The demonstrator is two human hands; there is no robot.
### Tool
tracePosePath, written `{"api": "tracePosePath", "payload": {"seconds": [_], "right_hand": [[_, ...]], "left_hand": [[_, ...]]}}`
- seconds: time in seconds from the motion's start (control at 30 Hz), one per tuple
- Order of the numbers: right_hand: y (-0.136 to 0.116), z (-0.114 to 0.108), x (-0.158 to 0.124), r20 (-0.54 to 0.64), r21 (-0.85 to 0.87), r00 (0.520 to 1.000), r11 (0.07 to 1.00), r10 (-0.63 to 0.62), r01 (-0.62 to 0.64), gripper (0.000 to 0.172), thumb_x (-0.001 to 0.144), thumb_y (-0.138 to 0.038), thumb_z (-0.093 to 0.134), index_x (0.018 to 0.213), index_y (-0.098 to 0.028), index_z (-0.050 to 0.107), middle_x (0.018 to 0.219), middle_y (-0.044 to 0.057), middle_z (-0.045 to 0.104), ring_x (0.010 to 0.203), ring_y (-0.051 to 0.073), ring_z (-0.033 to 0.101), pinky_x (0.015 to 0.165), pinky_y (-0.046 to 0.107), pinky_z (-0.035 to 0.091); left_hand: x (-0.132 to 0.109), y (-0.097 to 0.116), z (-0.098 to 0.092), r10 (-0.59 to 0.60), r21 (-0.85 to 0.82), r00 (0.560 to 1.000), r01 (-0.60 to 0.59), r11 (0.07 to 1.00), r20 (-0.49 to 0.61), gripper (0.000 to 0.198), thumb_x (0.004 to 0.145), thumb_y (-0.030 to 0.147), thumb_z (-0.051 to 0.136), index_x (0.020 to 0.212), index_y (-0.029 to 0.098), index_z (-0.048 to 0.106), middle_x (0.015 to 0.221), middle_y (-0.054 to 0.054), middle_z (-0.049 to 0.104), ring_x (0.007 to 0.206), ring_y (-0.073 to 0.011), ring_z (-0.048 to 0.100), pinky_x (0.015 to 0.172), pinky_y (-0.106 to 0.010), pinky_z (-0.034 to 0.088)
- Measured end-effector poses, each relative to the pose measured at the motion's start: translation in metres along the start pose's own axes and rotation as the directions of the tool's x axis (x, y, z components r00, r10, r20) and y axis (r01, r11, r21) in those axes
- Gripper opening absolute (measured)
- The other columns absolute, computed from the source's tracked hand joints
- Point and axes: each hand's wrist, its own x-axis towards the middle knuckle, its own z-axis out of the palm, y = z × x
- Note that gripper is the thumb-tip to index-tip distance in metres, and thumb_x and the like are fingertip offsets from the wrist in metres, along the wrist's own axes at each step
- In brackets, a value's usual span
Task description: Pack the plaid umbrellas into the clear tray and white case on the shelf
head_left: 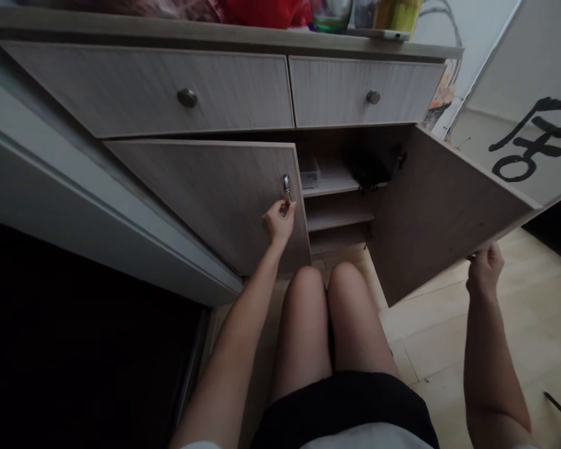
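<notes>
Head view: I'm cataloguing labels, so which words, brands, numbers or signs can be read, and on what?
No words, brands or numbers are readable.
Pale panel at right: bold black strokes, including a ring, reaching the picture's edge; I can't read them.
Yellow item on the cabinet top: cut off, any print too blurred.
Right cabinet door: none visible.

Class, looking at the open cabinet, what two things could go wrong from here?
The right hand is at the edge of the open right door, so fingers might be pinched if it swings shut. A glass container stands near the front edge of the countertop, so a jolt to the cabinet could perhaps tip it.
</notes>
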Motion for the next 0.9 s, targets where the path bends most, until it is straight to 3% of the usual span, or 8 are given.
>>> {"api": "tracePosePath", "payload": {"seconds": [0.1,0.2,0.3,0.43,0.53,0.63,0.77,0.9], "right_hand": [[0.015,-0.001,0.017,-0.164,0.053,0.962,0.976,0.219,-0.213,0.055,0.083,-0.078,0.038,0.072,-0.025,0.048,0.073,0.005,0.054,0.068,0.021,0.055,0.060,0.039,0.049],[0.019,-0.001,0.023,-0.222,-0.028,0.950,0.973,0.218,-0.229,0.066,0.086,-0.080,0.021,0.088,-0.024,0.056,0.090,0.012,0.063,0.090,0.029,0.064,0.077,0.051,0.055],[0.009,0.007,0.007,-0.310,-0.216,0.947,0.976,-0.078,0.010,0.068,0.090,-0.075,0.023,0.117,-0.023,0.056,0.120,0.017,0.060,0.115,0.032,0.060,0.097,0.057,0.049],[-0.015,0.059,-0.034,-0.476,-0.373,0.735,0.868,-0.483,0.328,0.053,0.094,-0.057,0.039,0.138,-0.029,0.044,0.138,0.017,0.048,0.129,0.031,0.051,0.107,0.056,0.043],[-0.021,0.138,-0.042,0.038,-0.202,0.879,0.858,-0.475,0.472,0.050,0.093,-0.056,0.042,0.132,-0.025,0.048,0.132,0.015,0.055,0.127,0.029,0.054,0.104,0.052,0.045],[-0.016,0.229,-0.019,0.424,-0.223,0.898,0.947,-0.118,0.229,0.072,0.091,-0.061,0.044,0.141,-0.010,0.039,0.135,0.025,0.054,0.125,0.032,0.055,0.102,0.049,0.047],[-0.016,0.314,0.021,0.512,-0.487,0.845,0.863,0.158,0.134,0.073,0.092,-0.051,0.051,0.146,-0.004,0.034,0.137,0.030,0.053,0.127,0.037,0.054,0.102,0.050,0.045],[-0.028,0.347,0.042,0.505,-0.562,0.847,0.808,0.165,0.177,0.050,0.094,-0.033,0.053,0.138,-0.008,0.048,0.131,0.026,0.055,0.120,0.033,0.057,0.099,0.043,0.045]], "left_hand": [[0.002,0.001,0.001,-0.001,0.008,1.000,0.001,1.000,-0.014,0.031,0.087,0.047,0.064,0.093,0.018,0.073,0.085,-0.006,0.076,0.065,-0.0165,0.066,0.061,-0.024,0.042],[0.004,-0.002,0.005,-0.001,-0.001,1.000,0.001,1.000,-0.031,0.031,0.086,0.045,0.064,0.095,0.017,0.073,0.084,-0.007,0.075,0.062,-0.0159,0.064,0.060,-0.024,0.041],[0.006,-0.007,0.007,0.016,-0.025,0.999,-0.017,1.000,-0.045,0.032,0.086,0.045,0.064,0.095,0.015,0.073,0.084,-0.008,0.075,0.059,-0.0155,0.063,0.058,-0.025,0.041],[0.006,-0.013,0.009,0.055,-0.053,0.996,-0.058,0.997,-0.064,0.033,0.086,0.047,0.064,0.091,0.016,0.072,0.084,-0.008,0.074,0.058,-0.0153,0.063,0.057,-0.025,0.041],[0.007,-0.013,0.010,0.055,-0.053,0.996,-0.059,0.997,-0.076,0.033,0.085,0.048,0.064,0.091,0.016,0.072,0.085,-0.007,0.074,0.057,-0.0145,0.063,0.056,-0.024,0.041],[0.007,-0.013,0.011,0.054,-0.053,0.994,-0.059,0.997,-0.090,0.034,0.085,0.049,0.065,0.089,0.016,0.072,0.084,-0.007,0.074,0.055,-0.0133,0.062,0.054,-0.023,0.040],[0.005,-0.013,0.011,0.059,-0.060,0.994,-0.065,0.996,-0.089,0.036,0.086,0.050,0.064,0.089,0.016,0.072,0.080,-0.007,0.074,0.054,-0.0130,0.061,0.053,-0.023,0.040],[0.004,-0.015,0.012,0.068,-0.088,0.993,-0.077,0.993,-0.100,0.035,0.086,0.049,0.065,0.090,0.016,0.073,0.080,-0.007,0.073,0.055,-0.0132,0.060,0.053,-0.023,0.042]]}}
